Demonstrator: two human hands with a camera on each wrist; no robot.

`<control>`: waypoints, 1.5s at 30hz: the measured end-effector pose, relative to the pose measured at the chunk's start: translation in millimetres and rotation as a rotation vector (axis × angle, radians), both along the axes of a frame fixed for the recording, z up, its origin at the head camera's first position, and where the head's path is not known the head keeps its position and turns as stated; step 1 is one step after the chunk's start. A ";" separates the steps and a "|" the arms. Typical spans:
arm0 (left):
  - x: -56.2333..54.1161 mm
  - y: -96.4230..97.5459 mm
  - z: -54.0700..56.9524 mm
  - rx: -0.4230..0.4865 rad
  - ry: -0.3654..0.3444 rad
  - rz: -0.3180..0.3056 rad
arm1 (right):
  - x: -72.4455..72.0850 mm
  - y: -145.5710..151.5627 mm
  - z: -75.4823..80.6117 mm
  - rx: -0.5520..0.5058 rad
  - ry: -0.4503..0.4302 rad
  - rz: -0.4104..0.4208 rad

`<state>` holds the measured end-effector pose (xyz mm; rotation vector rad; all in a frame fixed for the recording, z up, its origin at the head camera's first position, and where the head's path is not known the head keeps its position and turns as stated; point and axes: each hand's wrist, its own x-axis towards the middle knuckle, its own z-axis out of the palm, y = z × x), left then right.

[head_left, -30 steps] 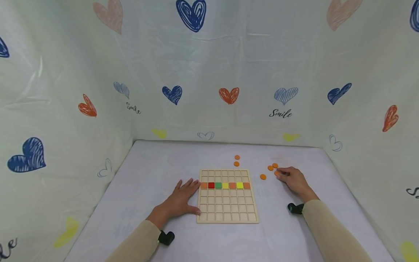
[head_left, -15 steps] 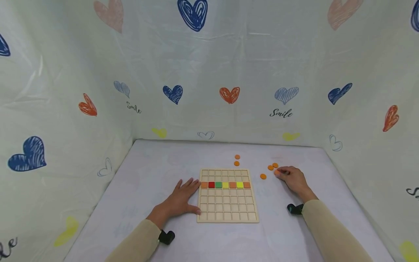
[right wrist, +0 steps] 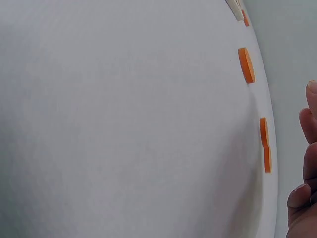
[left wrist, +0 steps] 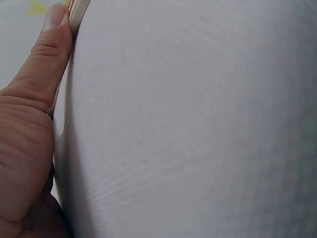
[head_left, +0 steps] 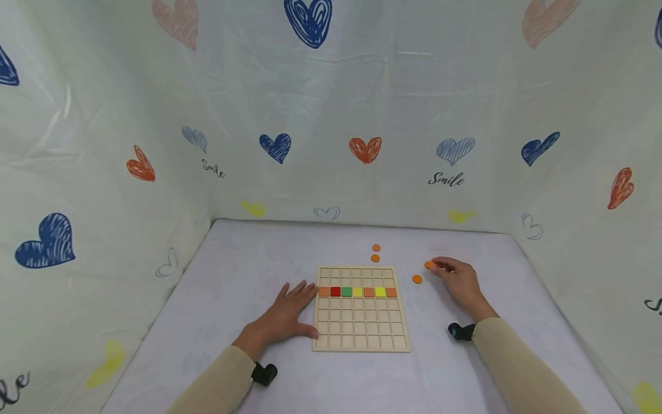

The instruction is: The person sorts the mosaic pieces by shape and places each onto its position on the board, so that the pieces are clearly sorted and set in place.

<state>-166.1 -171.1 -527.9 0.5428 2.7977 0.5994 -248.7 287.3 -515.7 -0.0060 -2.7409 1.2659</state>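
Observation:
In the head view, my left hand (head_left: 284,316) lies spread at the left edge of a wooden grid board (head_left: 361,342). Its thumb (left wrist: 44,69) reaches the board's edge in the left wrist view. One row holds red, green, yellow and orange square tiles. My right hand (head_left: 460,284) has curled fingers close over two orange discs, a nearer one (right wrist: 264,131) and one beside it (right wrist: 267,158). The disc it pinched earlier no longer shows on the table and is hidden within the hand. Another orange disc (head_left: 416,279) lies between that hand and the board.
Two more orange discs lie behind the board, a front one (head_left: 375,258) and a back one (head_left: 376,248). The white-covered table (head_left: 258,253) ends at a heart-printed curtain (head_left: 320,190) at the back and sides.
My right hand has lifted and moved slightly left and away from me, over the two adjoining discs, and the pinched disc left its spot. My left hand stays on the board's edge.

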 end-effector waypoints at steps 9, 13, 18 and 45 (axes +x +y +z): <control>-1.4 -1.0 0.8 0.017 -0.003 -0.012 | 0.5 -29.2 12.4 -0.028 0.003 0.017; -0.9 -1.4 0.7 0.022 -0.003 -0.013 | 1.3 -42.2 17.4 -0.024 0.002 0.032; -0.5 -1.5 -0.3 0.015 0.000 -0.013 | 2.8 -58.0 22.6 -0.049 -0.005 0.049; -1.6 -0.4 -0.5 -0.002 0.010 -0.012 | 18.5 -149.1 25.7 -0.132 0.064 0.312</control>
